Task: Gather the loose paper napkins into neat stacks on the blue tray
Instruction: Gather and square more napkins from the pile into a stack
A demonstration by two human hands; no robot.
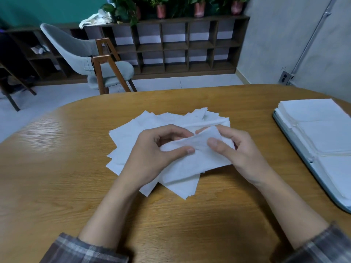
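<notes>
Over loose napkins [125, 137], left hand [152, 154] and right hand [241, 149] pinch 1 napkin [197, 147]; blue tray [302, 149] right, chair [76, 52] beyond.

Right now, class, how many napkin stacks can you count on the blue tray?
3. They lie in a row on the blue tray: a far stack, a middle stack and a near stack. The frame edge cuts the tray, so more may be hidden.

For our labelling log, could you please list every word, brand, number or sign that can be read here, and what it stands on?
None can be read.
The white paper napkin that the left hand and right hand pinch, the loose pile and the stacks on the blue tray: blank.
Pink plant pots: too blurred to tell.
Grey wall socket: no legible marking.
</notes>
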